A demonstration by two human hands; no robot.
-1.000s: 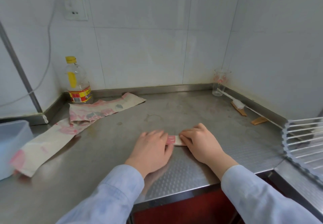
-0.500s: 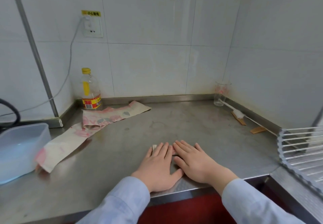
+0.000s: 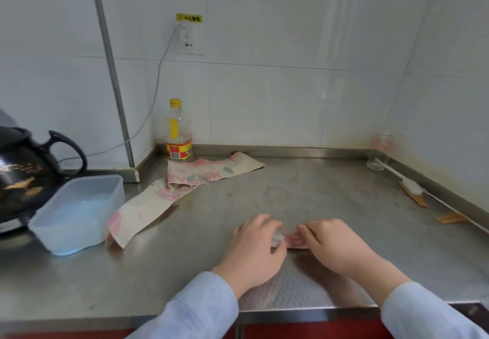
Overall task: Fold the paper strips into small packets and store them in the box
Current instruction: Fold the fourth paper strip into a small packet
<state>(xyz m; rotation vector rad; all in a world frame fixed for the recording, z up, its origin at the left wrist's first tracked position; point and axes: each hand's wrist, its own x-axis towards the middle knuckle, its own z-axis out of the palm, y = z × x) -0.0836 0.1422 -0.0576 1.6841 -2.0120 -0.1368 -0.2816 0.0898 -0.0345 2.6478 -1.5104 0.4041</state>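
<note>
Both hands at the near edge of the steel table (image 3: pixel 304 188). Left hand (image 3: pixel 252 250): fingers curled over the left end of the folded packet (image 3: pixel 287 241), thumb against its near edge. Right hand (image 3: pixel 332 246): fingers bent and gripping the packet's right end against the table. Only a small pink and white piece of the packet shows between my hands; its print is too blurred to read.

Two loose paper strips: one (image 3: pixel 144 213) runs from mid-left down to the box, its near end touching the box's right side; the other (image 3: pixel 211 170) lies farther back, by the wall. Both are pale with pink printing; no words legible.

The box (image 3: pixel 76 214), clear plastic and lidless, sits well left of my hands.

Bottle (image 3: pixel 178 132) in the back corner: yellow cap, red and yellow label, text unreadable. Wall socket (image 3: pixel 189 38) with a yellow sticker (image 3: pixel 189 18) above it, dark Chinese characters, too soft to read with certainty. Black kettle (image 3: pixel 23 169) at the far left with gold decoration. Drinking glass (image 3: pixel 381 151) at the back right with a faint pink print.
</note>
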